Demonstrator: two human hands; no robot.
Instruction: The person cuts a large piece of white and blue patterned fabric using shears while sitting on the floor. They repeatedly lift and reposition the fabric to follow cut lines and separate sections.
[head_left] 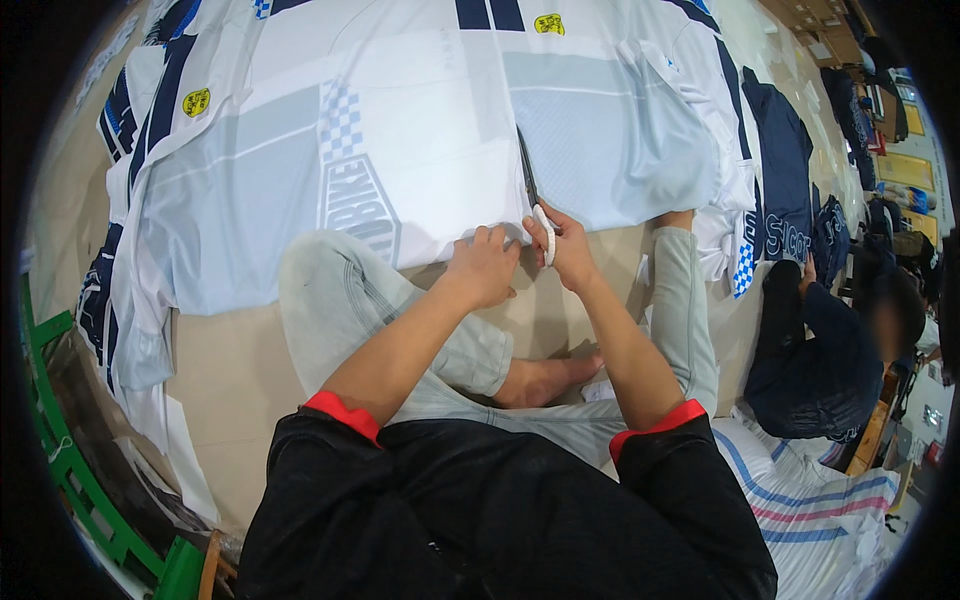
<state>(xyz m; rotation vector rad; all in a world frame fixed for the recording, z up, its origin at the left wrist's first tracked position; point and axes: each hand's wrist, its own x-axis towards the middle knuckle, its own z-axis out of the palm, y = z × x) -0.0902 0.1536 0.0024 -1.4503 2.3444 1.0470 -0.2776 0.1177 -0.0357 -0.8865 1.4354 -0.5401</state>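
Observation:
A large white and grey printed fabric with checks, dark stripes and yellow emblems is spread before me. My right hand grips black-bladed scissors with white-wrapped handles; the blades point away from me along a vertical line in the cloth. Just left of them, my left hand rests at the fabric's near edge with fingers curved and slightly apart. My crossed legs in pale grey trousers and a bare foot are below the cloth.
Another person in dark clothing sits at the right beside dark printed garments. Striped white sacks lie at lower right. A green slatted structure stands at lower left. Cardboard boxes are stacked at the far upper right.

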